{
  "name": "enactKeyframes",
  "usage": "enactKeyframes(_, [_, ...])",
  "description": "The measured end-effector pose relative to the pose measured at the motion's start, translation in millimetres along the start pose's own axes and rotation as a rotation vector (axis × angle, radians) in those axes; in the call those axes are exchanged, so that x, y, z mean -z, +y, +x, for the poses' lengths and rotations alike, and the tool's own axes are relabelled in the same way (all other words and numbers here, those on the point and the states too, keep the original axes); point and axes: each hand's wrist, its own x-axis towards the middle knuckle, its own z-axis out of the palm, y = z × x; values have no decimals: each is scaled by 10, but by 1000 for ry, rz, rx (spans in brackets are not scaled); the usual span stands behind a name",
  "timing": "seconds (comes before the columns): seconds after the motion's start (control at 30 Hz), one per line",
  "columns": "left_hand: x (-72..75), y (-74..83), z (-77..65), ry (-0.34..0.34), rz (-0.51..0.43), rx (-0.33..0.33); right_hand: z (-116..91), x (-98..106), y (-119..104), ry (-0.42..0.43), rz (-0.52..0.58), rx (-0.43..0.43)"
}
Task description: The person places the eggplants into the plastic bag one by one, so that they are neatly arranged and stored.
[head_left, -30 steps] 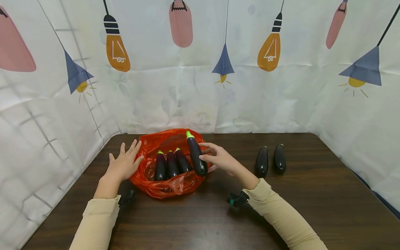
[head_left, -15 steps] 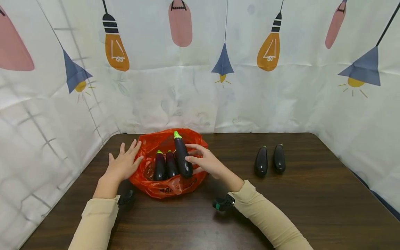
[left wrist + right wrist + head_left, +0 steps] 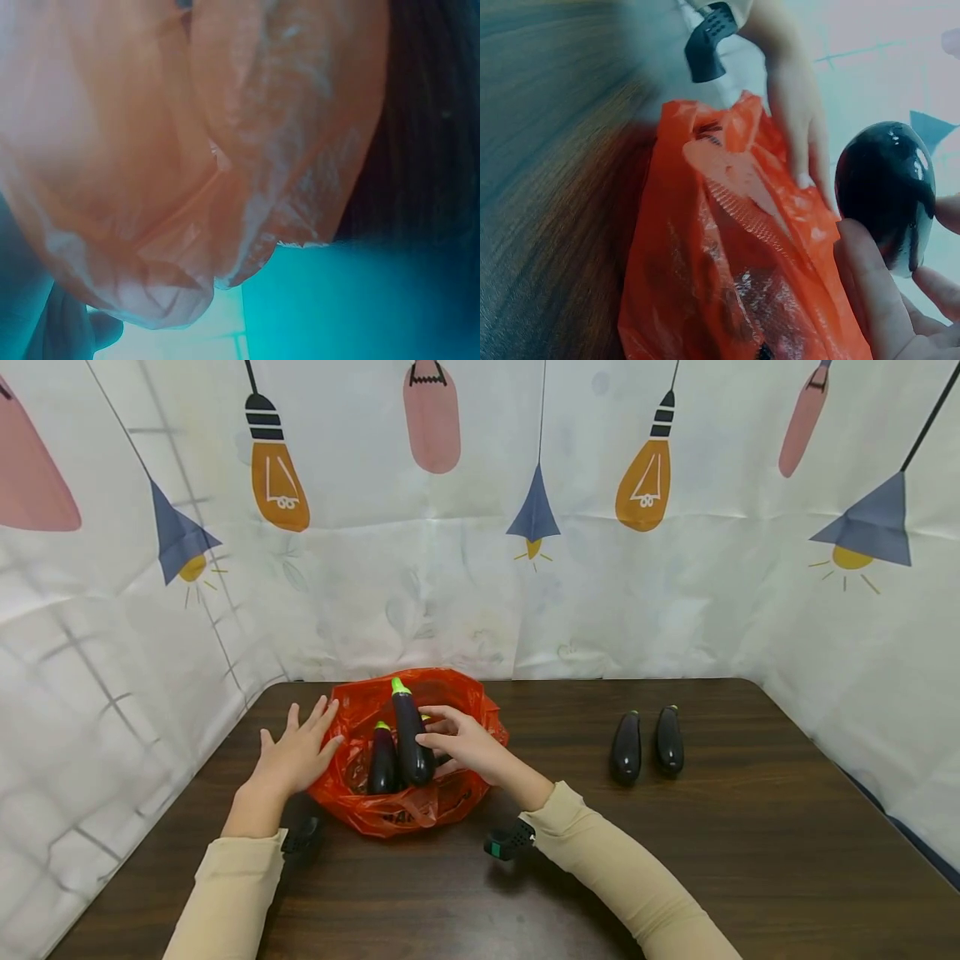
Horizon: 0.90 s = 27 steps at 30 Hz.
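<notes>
One eggplant is being held above the mouth of the red bag, and careful handling over the rim is judged to be the step in hand. For sound work, the grip should be kept on the thick body, the blunt end should be kept clear of the thin plastic, and the wrist should be moved slowly so that nothing beneath is being knocked. The rim should also be kept steady on its left side while the eggplant is being handled.

The eggplant is being pinched by the right hand, between thumb and fingers, at its lower part. It is lying to the left of that hand, stem end up and leaning slightly left, blunt end down. Whether its underside is being touched by anything in the bag cannot be told.

The left hand is being held with fingers spread at the bag's left edge; firm contact there is being suggested, not proven. Inside the bag, a second eggplant is being seen just left of the held one; a green stem is being partly hidden by the right hand. On the table, two further eggplants are being noted, well to the right of both hands.
</notes>
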Motion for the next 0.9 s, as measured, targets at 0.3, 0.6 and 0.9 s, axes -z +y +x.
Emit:
enactKeyframes(0.3, [-20,-20,4,-4,1,4,135,-130,29,-43,-151,-1])
enactKeyframes(0.6, [-29,-24,13,-11,-2,8,267,-259,-3,-30,-151,-43])
enactKeyframes(0.9, [-18,-20,24,-11,10,11,382,-363,-20,-23,-148,-106])
